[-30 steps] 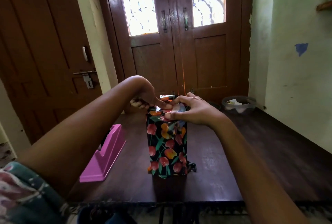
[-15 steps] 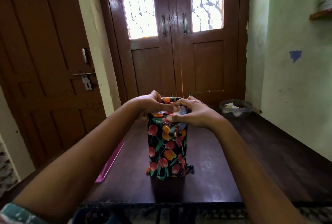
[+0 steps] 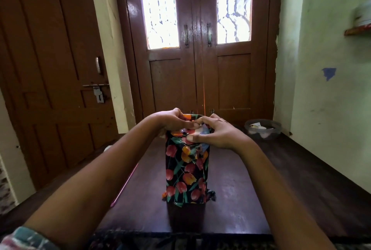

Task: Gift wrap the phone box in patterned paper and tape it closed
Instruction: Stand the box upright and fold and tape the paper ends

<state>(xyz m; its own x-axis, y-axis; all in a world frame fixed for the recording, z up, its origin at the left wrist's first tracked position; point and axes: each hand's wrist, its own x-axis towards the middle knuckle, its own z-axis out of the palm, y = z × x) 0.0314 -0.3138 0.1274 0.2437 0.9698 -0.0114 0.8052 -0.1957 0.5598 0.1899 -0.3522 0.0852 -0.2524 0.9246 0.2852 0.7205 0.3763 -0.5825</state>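
The phone box [image 3: 185, 171] stands upright on the dark wooden table [image 3: 241, 199], wrapped in black paper with red and orange tulips. My left hand [image 3: 172, 119] grips the paper at the box's top left corner. My right hand [image 3: 215, 132] pinches the folded paper at the top front, thumb pressed on the flap. A pale patch shows between my fingers; whether it is tape or the paper's underside I cannot tell. Loose paper bunches out at the box's base.
A thin strip of the pink tape dispenser [image 3: 128, 179] shows beside my left forearm, the remainder hidden. A clear plastic container [image 3: 263, 129] sits at the table's far right by the wall. Brown double doors stand behind the table.
The camera view tilted up and shifted, so my left forearm now covers most of the pink dispenser. My left hand moved from behind the top to gripping the top left corner.
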